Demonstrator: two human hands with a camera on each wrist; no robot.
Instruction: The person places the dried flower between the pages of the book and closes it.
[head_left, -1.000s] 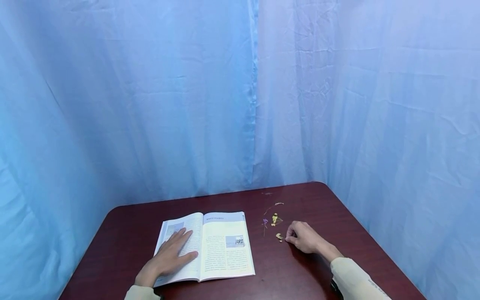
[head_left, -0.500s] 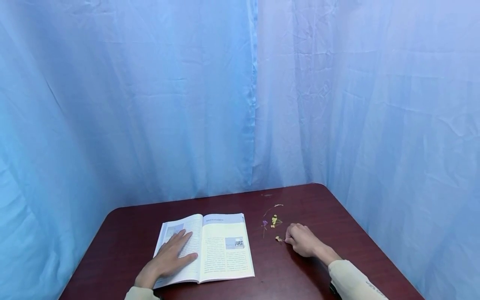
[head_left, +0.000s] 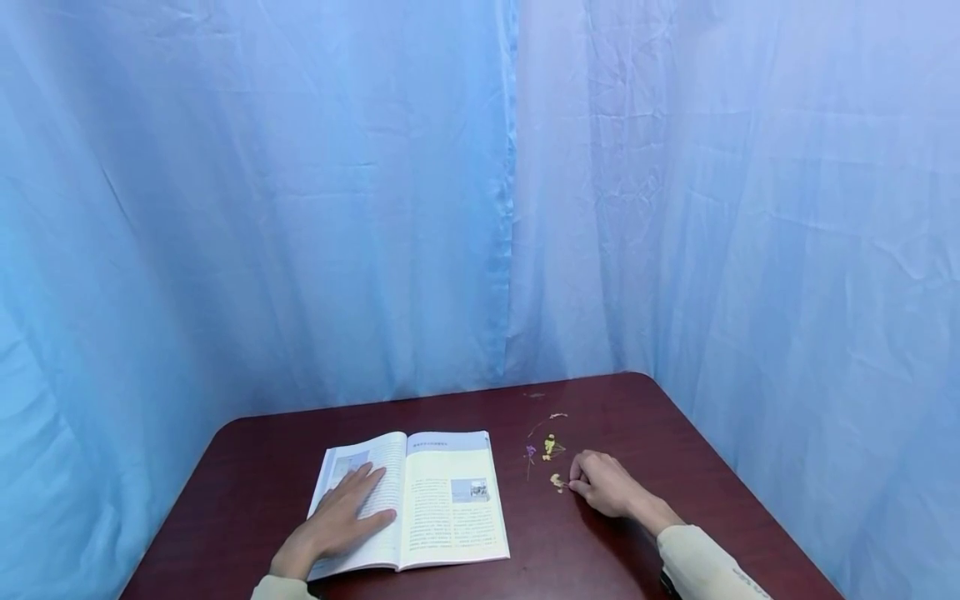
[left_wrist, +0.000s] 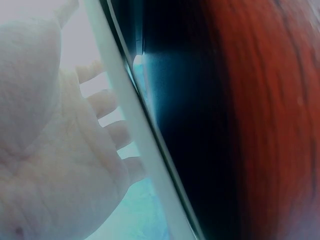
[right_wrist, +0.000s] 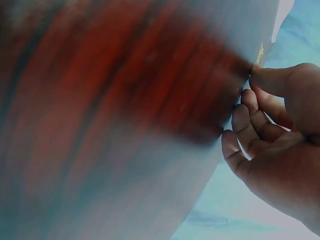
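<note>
In the head view my left hand (head_left: 337, 521) lies with spread fingers on the left page of an open book (head_left: 450, 475). The left wrist view shows its palm (left_wrist: 55, 165) beside the book's edge (left_wrist: 145, 130). Right of the book, my right hand (head_left: 607, 483) pinches the thin stem of a small pale yellow flower (head_left: 557, 481) between thumb and forefinger, low over the table. The blossom pokes out to the left of the fingertips. From the right wrist, the yellow flower (right_wrist: 260, 53) shows just past the pinching thumb, and the other fingers curl loosely near the tabletop.
Behind the right hand lie a yellow flower sprig (head_left: 550, 446), a purple flower (head_left: 530, 452) and a thin pale sprig (head_left: 557, 415). A small dark sprig (head_left: 534, 395) is near the back edge of the dark red table (head_left: 247, 467). Blue curtains (head_left: 375, 208) surround the table.
The pale yellow flower has turned slightly in my right fingers, which have barely shifted. My left hand stays on the page. The head view has tilted up a little.
</note>
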